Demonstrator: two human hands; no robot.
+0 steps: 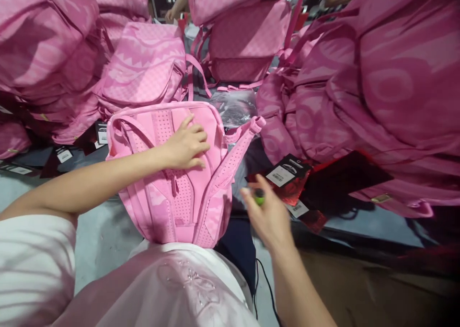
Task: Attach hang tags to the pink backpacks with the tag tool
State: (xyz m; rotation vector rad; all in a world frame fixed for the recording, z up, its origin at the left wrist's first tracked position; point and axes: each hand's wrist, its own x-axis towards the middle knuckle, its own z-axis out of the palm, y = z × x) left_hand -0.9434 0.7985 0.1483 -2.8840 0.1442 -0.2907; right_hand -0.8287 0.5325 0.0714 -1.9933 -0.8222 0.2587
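A pink backpack (168, 193) lies back side up in front of me, its padded mesh panel and shoulder straps showing. My left hand (187, 145) rests flat on its upper back panel, fingers spread. To the right of the bag, my right hand (268, 212) is closed around a small green-tipped object (259, 197), slightly blurred by motion. Just beyond that hand lie black hang tags with white barcode labels (283, 171).
Stacks of pink backpacks (388, 78) surround the work surface on the left (46, 49), at the back (247, 35) and on the right. Clear plastic wrap (233, 104) lies behind the bag. Another person's hand (172, 12) shows at the far back. More tags (64, 154) lie at left.
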